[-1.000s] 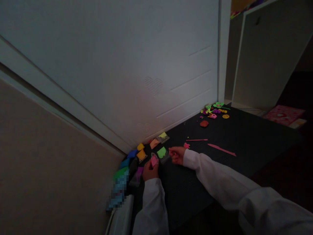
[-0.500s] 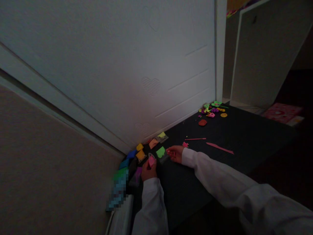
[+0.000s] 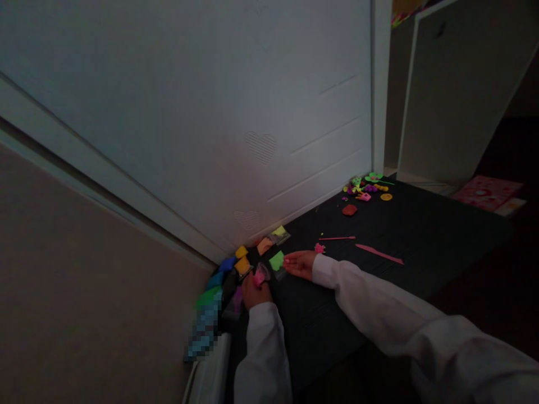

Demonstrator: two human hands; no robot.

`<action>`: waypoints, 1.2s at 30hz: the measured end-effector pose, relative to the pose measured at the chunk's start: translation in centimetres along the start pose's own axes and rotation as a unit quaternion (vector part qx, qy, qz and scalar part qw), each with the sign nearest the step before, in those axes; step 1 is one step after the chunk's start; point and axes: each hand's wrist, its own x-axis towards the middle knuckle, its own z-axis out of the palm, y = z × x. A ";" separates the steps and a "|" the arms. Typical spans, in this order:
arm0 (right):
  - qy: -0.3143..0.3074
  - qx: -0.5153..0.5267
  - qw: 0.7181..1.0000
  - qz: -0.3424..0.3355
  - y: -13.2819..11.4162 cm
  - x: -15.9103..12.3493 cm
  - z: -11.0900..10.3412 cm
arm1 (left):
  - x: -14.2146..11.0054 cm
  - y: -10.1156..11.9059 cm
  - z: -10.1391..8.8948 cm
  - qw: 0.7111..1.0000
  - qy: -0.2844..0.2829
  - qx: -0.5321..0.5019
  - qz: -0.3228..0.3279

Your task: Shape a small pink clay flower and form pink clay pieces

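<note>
My left hand [image 3: 254, 293] is closed around a small clear bag of pink clay [image 3: 260, 276] at the left end of a dark table [image 3: 404, 235]. My right hand [image 3: 298, 263] lies flat on the table with its fingers stretched out, its fingertips next to a green clay bag [image 3: 277, 261]. A small pink clay piece [image 3: 319, 247] sits just beyond my right wrist. Around my left hand lie several more clay bags, among them orange [image 3: 243, 265], blue [image 3: 227, 264] and purple [image 3: 239, 297] ones. Both arms wear white sleeves.
A white panelled wall [image 3: 261, 112] runs along the table's far side. Two thin pink tools [image 3: 379, 253] lie mid-table, a red clay lump [image 3: 349, 210] and a cluster of coloured clay shapes [image 3: 366, 188] further back. A pink box [image 3: 486, 192] stands at right.
My right hand has opened out flat and slid slightly left toward the green bag. My left hand has lowered the pink clay bag closer to the table.
</note>
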 end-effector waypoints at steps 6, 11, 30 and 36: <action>-0.039 0.006 0.999 0.006 -0.5 -1.1 0.6 | -0.2 -0.3 0.9 0.998 0.001 0.061 0.022; -0.059 0.014 0.998 0.031 -0.7 -1.0 0.4 | -0.2 -0.1 0.5 0.994 0.025 0.088 0.054; -0.039 0.040 0.998 0.021 0.0 -0.2 1.3 | -3.1 7.8 0.4 0.960 0.093 -0.030 0.261; -0.022 0.024 0.999 0.012 0.3 -0.2 1.1 | -2.8 7.1 0.5 0.966 0.097 -0.063 0.232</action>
